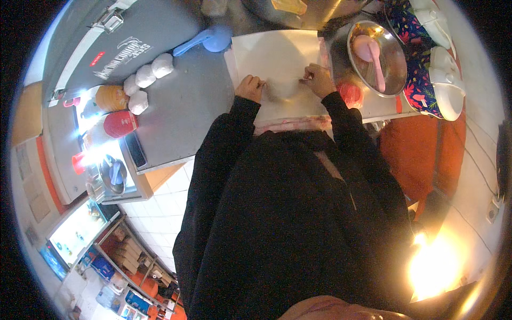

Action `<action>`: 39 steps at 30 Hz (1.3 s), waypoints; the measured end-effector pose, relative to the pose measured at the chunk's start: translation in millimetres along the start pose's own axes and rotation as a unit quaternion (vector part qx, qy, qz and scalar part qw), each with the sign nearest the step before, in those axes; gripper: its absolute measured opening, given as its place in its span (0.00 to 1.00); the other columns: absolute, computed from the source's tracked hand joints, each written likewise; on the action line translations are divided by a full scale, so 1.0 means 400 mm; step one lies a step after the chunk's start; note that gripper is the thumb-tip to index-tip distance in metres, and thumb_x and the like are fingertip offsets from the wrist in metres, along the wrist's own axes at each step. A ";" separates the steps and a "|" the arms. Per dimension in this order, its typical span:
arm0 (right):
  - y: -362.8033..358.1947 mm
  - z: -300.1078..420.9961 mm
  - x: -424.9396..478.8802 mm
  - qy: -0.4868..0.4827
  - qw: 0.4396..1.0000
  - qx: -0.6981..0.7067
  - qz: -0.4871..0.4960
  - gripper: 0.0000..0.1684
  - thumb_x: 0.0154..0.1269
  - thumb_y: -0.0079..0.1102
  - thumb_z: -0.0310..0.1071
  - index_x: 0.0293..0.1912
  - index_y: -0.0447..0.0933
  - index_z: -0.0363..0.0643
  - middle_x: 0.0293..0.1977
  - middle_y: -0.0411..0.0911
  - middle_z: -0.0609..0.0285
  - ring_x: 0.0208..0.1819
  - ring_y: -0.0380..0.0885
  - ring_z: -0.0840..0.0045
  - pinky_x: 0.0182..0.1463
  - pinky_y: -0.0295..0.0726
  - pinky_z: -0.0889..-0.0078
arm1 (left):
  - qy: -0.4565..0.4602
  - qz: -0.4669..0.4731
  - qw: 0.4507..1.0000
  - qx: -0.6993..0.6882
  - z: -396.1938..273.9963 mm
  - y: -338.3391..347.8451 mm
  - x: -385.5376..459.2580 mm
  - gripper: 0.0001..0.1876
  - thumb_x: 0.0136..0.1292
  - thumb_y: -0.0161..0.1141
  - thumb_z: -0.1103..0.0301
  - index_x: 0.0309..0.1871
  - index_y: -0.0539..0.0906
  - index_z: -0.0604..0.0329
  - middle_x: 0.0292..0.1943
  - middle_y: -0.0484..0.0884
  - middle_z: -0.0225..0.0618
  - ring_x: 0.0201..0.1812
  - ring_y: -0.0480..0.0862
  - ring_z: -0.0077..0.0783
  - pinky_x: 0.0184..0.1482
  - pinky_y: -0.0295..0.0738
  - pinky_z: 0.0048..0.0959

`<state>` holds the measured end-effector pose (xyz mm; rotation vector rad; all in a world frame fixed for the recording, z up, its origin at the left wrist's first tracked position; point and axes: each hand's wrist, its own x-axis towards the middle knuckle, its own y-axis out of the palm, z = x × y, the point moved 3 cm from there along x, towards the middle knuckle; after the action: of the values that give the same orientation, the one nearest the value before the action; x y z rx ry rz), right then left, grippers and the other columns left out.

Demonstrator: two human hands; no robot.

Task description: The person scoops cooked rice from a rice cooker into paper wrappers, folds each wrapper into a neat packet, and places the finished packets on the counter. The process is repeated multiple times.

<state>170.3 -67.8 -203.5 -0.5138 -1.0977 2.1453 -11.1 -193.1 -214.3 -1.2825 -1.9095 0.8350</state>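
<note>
A stack of pale paper sheets (276, 52) lies on the grey counter before me. My left hand (251, 88), fingers curled, is over the left side of the stack. Over its right side, my right hand (318, 79) has its fingertips pinched together. Between the hands lies something thin and translucent, possibly a film or wrapper; whether my fingers hold its edges is too blurred to tell. Printed paper with reddish marks (292, 123) shows under the near edge of the stack. Close to my right wrist sits a round red wrapped item (351, 95).
At right stand a metal bowl (394, 72) with a pink ladle (375, 62) and a patterned fabric-covered container (418, 80). Left are a blue ladle (218, 39), several white wrapped balls (145, 76), a red-lidded jar (120, 124) and a phone (135, 149). A large metal vessel (340, 16) stands beyond.
</note>
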 end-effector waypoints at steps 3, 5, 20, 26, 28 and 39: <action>0.030 0.018 -0.026 -0.094 0.993 -0.015 -0.074 0.05 0.46 0.54 0.29 0.25 0.69 0.41 0.27 0.70 0.59 0.27 0.71 0.65 0.34 0.73 0.66 | 0.040 -0.030 0.999 -0.004 -0.016 0.019 -0.042 0.03 0.47 0.55 0.73 0.25 0.73 0.60 0.25 0.72 0.37 0.33 0.74 0.41 0.35 0.70 0.34; 0.041 0.025 -0.051 -0.147 0.986 -0.029 -0.071 0.07 0.46 0.53 0.28 0.30 0.70 0.40 0.31 0.70 0.58 0.31 0.71 0.65 0.38 0.72 0.66 | 0.084 -0.025 0.996 -0.014 -0.011 0.038 -0.052 0.06 0.46 0.57 0.72 0.29 0.74 0.62 0.27 0.73 0.38 0.34 0.74 0.40 0.36 0.70 0.33; 0.038 -0.041 0.023 -0.192 0.963 0.001 0.189 0.17 0.48 0.48 0.25 0.41 0.72 0.42 0.46 0.68 0.51 0.40 0.69 0.61 0.44 0.69 0.65 | 0.073 0.077 0.989 -0.104 0.077 0.042 -0.026 0.09 0.42 0.61 0.71 0.31 0.79 0.57 0.25 0.79 0.34 0.32 0.77 0.39 0.35 0.71 0.30; 0.071 -0.003 0.139 -0.048 0.981 -0.162 0.096 0.10 0.51 0.49 0.37 0.29 0.76 0.42 0.24 0.75 0.51 0.29 0.76 0.60 0.34 0.75 0.62 | -0.135 0.128 0.982 0.021 0.108 0.097 0.081 0.27 0.34 0.68 0.58 0.31 0.70 0.72 0.25 0.78 0.48 0.27 0.79 0.43 0.34 0.74 0.32; 0.096 0.020 0.150 -0.034 0.974 -0.219 0.049 0.13 0.55 0.45 0.36 0.26 0.75 0.39 0.24 0.75 0.48 0.31 0.78 0.64 0.34 0.77 0.63 | -0.147 0.160 0.968 0.123 0.124 0.146 0.095 0.25 0.35 0.68 0.58 0.29 0.71 0.70 0.25 0.78 0.47 0.28 0.79 0.42 0.34 0.74 0.30; 0.233 0.006 0.076 -0.188 0.909 0.202 0.313 0.25 0.44 0.61 0.36 0.45 0.70 0.43 0.40 0.73 0.59 0.42 0.70 0.77 0.44 0.70 0.75 | -0.090 -0.005 0.929 -0.360 -0.113 -0.164 0.002 0.11 0.55 0.56 0.67 0.27 0.70 0.65 0.17 0.66 0.26 0.19 0.64 0.17 0.22 0.64 0.20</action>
<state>112.1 -87.1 -280.1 -0.2778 -0.6784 3.0422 -7.5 -206.4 -136.0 -1.6432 -2.4907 0.2297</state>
